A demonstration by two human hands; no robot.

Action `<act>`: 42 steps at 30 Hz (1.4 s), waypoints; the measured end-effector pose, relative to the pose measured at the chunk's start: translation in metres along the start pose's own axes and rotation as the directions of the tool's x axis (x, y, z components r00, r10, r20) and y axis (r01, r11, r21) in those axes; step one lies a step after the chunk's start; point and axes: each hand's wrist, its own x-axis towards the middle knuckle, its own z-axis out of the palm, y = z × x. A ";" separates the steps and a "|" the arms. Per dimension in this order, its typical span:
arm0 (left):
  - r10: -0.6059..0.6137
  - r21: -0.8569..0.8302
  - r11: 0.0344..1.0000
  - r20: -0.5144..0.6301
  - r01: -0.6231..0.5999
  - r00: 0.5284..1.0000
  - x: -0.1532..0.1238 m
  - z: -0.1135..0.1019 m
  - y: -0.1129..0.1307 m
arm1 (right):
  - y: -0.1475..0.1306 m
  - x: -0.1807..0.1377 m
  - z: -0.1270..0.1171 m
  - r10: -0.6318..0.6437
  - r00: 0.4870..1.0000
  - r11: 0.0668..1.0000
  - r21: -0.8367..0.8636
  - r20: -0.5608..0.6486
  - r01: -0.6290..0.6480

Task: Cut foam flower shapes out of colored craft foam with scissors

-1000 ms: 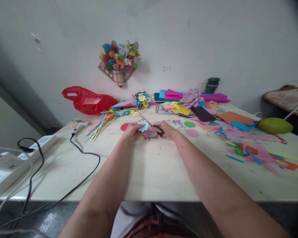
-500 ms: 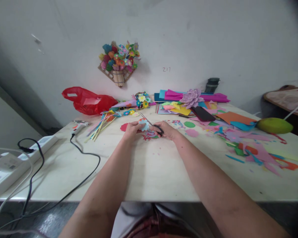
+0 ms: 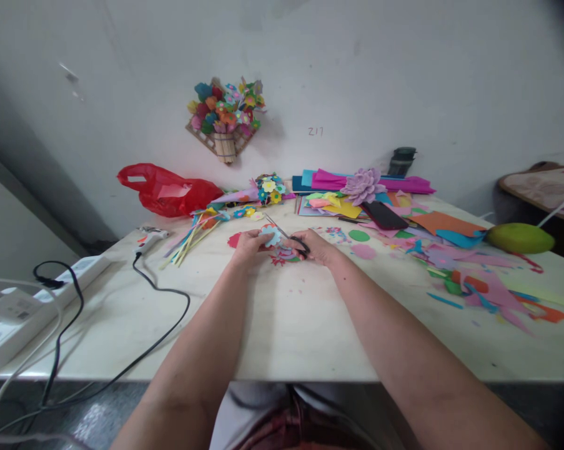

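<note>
My left hand (image 3: 247,244) pinches a small light blue paper flower (image 3: 271,235) just above the pale table (image 3: 282,312). My right hand (image 3: 315,245) grips black-handled scissors (image 3: 291,240), whose blades point up and left across the flower. Both hands meet at the table's middle, far from me. Red and pink paper scraps (image 3: 278,257) lie under the hands.
A red plastic bag (image 3: 169,190) lies at the back left, a glue gun (image 3: 149,236) and black cable (image 3: 164,312) at left, a white power strip (image 3: 29,300) at the far left. Coloured paper sheets and offcuts (image 3: 450,250) cover the right; a green oblong object (image 3: 520,237) lies at far right.
The blue flower has turned slightly in my left fingers and sits a bit lower against the scissors. The arms have barely moved.
</note>
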 end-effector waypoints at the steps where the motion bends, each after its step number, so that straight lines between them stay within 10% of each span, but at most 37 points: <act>1: -0.001 -0.007 1.000 0.004 0.001 1.000 -0.001 0.000 0.001 | 0.000 0.000 0.000 0.004 1.000 1.000 -0.004 0.009 -0.004; 42: -0.005 -0.055 0.998 0.065 0.009 0.998 -0.008 0.004 0.009 | -0.001 -0.001 -0.004 0.005 0.999 0.999 -0.053 0.041 -0.002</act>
